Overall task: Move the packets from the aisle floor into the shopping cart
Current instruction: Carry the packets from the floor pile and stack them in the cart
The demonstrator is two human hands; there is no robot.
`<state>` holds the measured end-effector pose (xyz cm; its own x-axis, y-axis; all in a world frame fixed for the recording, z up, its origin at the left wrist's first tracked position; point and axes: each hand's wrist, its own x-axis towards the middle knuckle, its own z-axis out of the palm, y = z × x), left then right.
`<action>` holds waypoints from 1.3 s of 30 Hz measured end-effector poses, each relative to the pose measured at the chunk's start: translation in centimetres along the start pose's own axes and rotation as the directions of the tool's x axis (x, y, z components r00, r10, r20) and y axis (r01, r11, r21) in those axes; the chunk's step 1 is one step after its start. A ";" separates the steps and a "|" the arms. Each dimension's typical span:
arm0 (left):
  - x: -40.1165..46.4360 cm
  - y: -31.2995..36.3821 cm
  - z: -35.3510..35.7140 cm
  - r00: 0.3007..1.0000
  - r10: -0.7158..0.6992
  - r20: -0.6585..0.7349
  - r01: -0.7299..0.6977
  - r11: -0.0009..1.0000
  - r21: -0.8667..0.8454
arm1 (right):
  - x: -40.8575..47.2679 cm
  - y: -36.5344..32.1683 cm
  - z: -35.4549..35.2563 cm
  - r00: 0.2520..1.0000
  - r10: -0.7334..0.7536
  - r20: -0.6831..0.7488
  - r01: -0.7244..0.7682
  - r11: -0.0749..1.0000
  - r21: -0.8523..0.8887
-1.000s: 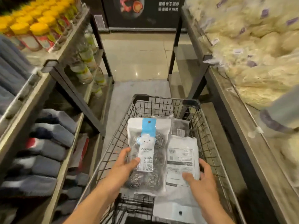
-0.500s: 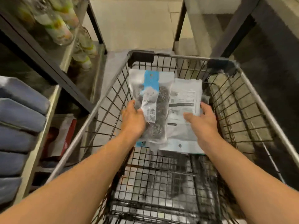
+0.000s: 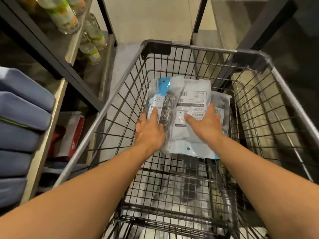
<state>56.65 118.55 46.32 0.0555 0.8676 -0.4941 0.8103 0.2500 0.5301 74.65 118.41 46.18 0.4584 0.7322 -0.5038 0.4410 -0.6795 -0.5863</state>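
Lowering packets into shopping cart (image 3: 291,94), head view: left hand (image 3: 149,133) flat-fingered on steel-scourer packet (image 3: 161,99), right hand (image 3: 206,125) spread on white-label packet (image 3: 191,102). Neither is gripped. Long axes run away from wrists. Third packet (image 3: 221,102) beyond right fingertips. Count: 3 packets, 2 hands, 1 cart.

A clear packet of steel scourers (image 3: 161,102) with a blue header lies flat beside a white labelled packet (image 3: 189,107) in the wire cart (image 3: 284,90).
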 end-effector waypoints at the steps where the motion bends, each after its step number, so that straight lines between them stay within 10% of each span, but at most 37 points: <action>1: -0.3 0.2 -0.1 1.000 0.004 0.009 -0.004 1.000 -0.005 | -0.5 -0.2 -0.2 1.000 -0.009 -0.014 0.008 1.000 -0.015; 9: -7.3 0.7 -3.9 0.997 -0.076 0.007 0.072 0.904 -0.421 | -9.0 -1.2 -2.3 0.960 -0.258 -0.106 0.235 0.953 -0.192; 22: -30.1 -0.3 -18.2 0.989 0.138 0.047 -0.121 0.958 -0.259 | -32.8 -6.5 -11.4 0.917 -0.297 0.267 0.270 0.954 0.133; 39: -56.7 -0.5 -15.8 0.965 -0.080 -0.249 -0.029 0.914 -0.404 | -49.9 0.8 -25.7 0.817 -0.398 0.418 0.256 0.899 0.354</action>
<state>43.83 76.07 84.95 -0.1563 0.9245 -0.3475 0.5032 0.3773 0.7775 71.95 80.14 87.18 -0.1232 0.8877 -0.4436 0.2406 -0.4069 -0.8812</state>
